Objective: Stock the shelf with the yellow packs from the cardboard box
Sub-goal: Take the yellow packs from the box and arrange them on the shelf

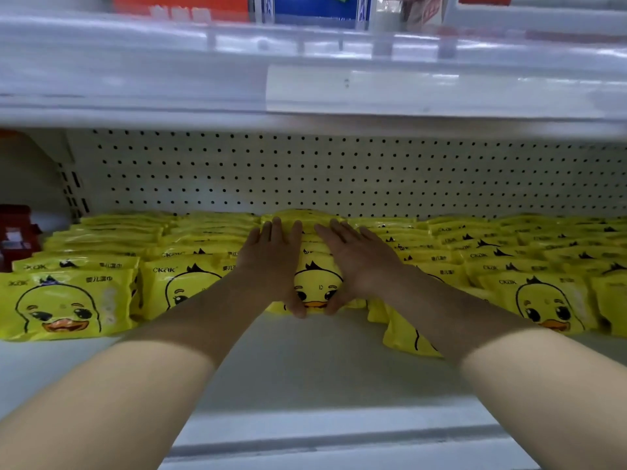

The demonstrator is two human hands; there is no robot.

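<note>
Several rows of yellow packs with a duck face stand upright on the white shelf [305, 364]. My left hand [271, 262] and my right hand [359, 259] lie on either side of the middle row of yellow packs [317, 283]. The fingers stretch straight back along the tops of the packs. Both thumbs press against the lower front of the row's front pack. To the right of it, one yellow pack [403, 337] leans forward out of its row, partly hidden by my right forearm. The cardboard box is not in view.
Full rows of packs fill the shelf on the left [68, 300] and on the right [549, 300]. A white pegboard [339, 171] backs the shelf and an upper shelf [305, 96] hangs low overhead. A red item [15, 235] stands at the far left.
</note>
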